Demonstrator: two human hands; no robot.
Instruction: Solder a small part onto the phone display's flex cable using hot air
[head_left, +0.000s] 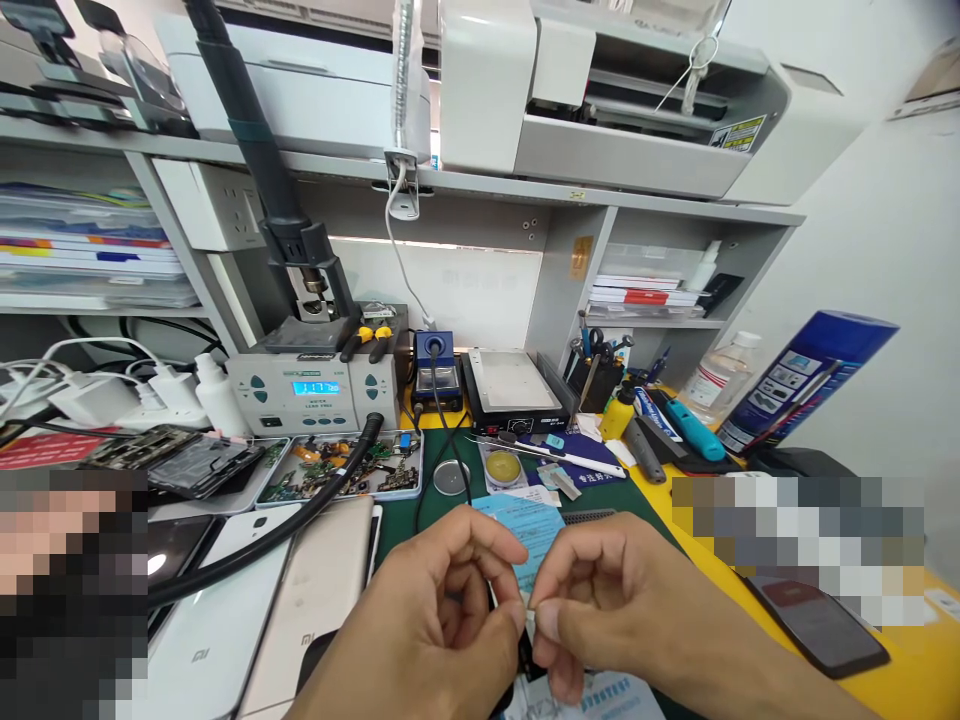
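My left hand [457, 610] and my right hand [600, 600] meet low in the middle of the head view, fingertips almost touching. Both have thumb and fingers curled into a pinch. A small dark piece [531, 655] shows just below the fingertips; its kind and what the pinches hold are hidden. Behind the hands lies a blue printed paper [521, 520] on the green mat [397, 530]. Another printed sheet [611, 695] is under my right hand. A black rounded thing [319, 655], partly covered, sits beside my left forearm.
At left, phones [217, 610] lie under a thick black hose [300, 520]; behind them is a tray of circuit parts [409, 490]. A hot air station [315, 385], soldering iron stand [436, 370] and heating plate [517, 385] line the back. A dark phone [817, 620] rests at right.
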